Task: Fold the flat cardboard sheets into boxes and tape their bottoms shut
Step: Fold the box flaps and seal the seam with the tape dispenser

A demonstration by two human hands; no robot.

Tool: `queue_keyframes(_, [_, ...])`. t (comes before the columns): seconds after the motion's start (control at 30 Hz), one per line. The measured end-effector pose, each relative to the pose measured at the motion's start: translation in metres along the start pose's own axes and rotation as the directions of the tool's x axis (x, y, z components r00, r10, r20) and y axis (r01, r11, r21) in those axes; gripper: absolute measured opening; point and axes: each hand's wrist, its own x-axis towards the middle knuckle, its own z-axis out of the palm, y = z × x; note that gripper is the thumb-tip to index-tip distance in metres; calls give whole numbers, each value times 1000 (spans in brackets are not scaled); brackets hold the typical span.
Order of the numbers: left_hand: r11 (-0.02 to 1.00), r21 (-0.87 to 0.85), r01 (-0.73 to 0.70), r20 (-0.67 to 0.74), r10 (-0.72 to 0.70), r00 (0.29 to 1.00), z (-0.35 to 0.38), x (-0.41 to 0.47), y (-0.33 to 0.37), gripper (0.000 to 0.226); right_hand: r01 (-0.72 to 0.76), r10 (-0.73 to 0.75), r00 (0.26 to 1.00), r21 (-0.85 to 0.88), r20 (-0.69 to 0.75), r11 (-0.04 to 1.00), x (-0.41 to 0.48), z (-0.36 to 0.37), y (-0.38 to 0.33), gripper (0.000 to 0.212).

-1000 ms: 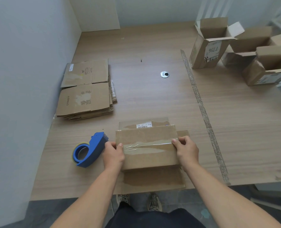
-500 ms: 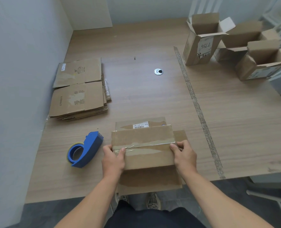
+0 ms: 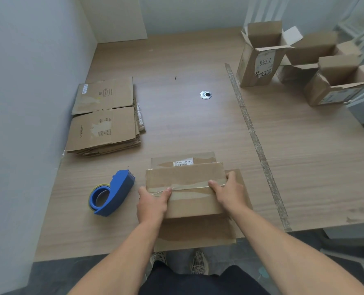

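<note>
- A brown cardboard box (image 3: 187, 177) sits bottom-up on the pale wood-grain table (image 3: 176, 128), at 6 o'clock from the table's middle and right at the near edge. Its loose lower flaps are spread flat on the tabletop around it.
- A strip of clear tape (image 3: 189, 186) runs left to right along the seam where the two upturned flaps meet.
- The left hand (image 3: 152, 204) clasps the box's 9 o'clock edge. The thumb lies on top over the tape's end, and the fingers are bent down over the side.
- The right hand (image 3: 230, 193) clasps the 3 o'clock edge the same way, with the thumb on the tape and the fingers wrapped over the corner.
- A blue plastic tape dispenser (image 3: 113, 193) with its roll lies on the table just beside the box, at 9 o'clock from it, and touches neither hand.
- A stack of flat brown cardboard sheets (image 3: 104, 120) lies at 10 o'clock from the box, against the grey wall.
- A round metal cable grommet (image 3: 205, 94) is set in the tabletop at 12 o'clock from the box.
- A long worn tape line (image 3: 255, 141) crosses the table from 1 o'clock towards 4 o'clock.
- Several opened-up brown cardboard cartons (image 3: 260, 60) stand at 2 o'clock, well apart from the hands, with their top flaps raised.
</note>
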Motion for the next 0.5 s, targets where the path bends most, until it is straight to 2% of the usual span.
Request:
queue_keyframes(0.13, [997,-64,-39,-29,37,999,-8,8,-12,25,11,-11,1000,92,-5,996,8,-12,1,28])
queue_keyframes(0.27, [991,-127,-49,-36,45,998,-12,15,-18,17,76,-77,997,106,6,991,13,-14,9,26])
queue_keyframes(0.33, [990,-132,-49,-31,46,998,-14,15,-17,17,91,-104,992,152,75,984,17,-17,13,38])
queue_keyframes(0.4, [992,-111,-54,-3,54,999,-15,14,-15,16,126,-156,974,175,166,976,26,-20,13,73])
queue_keyframes(0.43, [994,-95,-59,14,61,998,-16,14,-15,16,156,-185,962,151,199,976,29,-21,11,81])
queue_keyframes(0.5, [994,-93,-55,27,58,998,-16,17,-17,13,192,-229,943,167,240,967,34,-22,7,78])
